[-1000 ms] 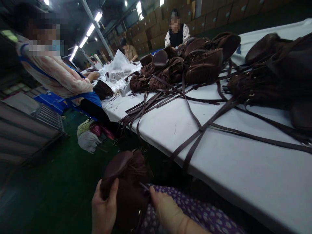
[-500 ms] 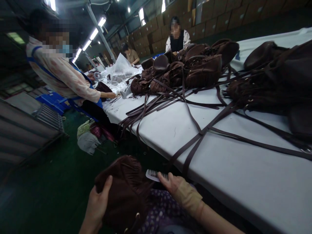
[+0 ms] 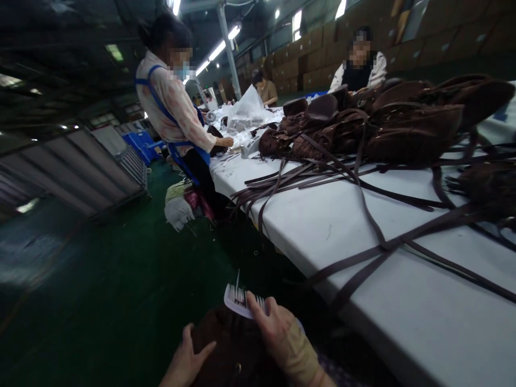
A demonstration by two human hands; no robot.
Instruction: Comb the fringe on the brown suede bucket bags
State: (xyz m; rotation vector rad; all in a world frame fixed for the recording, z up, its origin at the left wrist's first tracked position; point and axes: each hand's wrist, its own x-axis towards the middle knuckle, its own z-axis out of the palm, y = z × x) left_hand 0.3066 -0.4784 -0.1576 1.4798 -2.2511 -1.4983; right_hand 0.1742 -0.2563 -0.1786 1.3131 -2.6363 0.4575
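Right hand [image 3: 278, 328]: fingers curled round one comb [image 3: 236, 302], partly hidden from me | left hand [image 3: 186, 359]: thumb and fingers parted at one bag [image 3: 229, 344], grip I can't tell | that bag: six o'clock, bottom cut off | table [image 3: 427, 322]: four o'clock | pile [image 3: 411, 131]: two o'clock, overlapping, uncountable | three people [image 3: 171, 102]: eleven to two o'clock

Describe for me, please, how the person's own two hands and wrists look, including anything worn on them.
The right hand has a wrinkled beige cover around the wrist and part of the back of the hand, leaving the fingers bare. The left hand is bare, with no glove or sleeve in view. No rings or markings can be made out on either.
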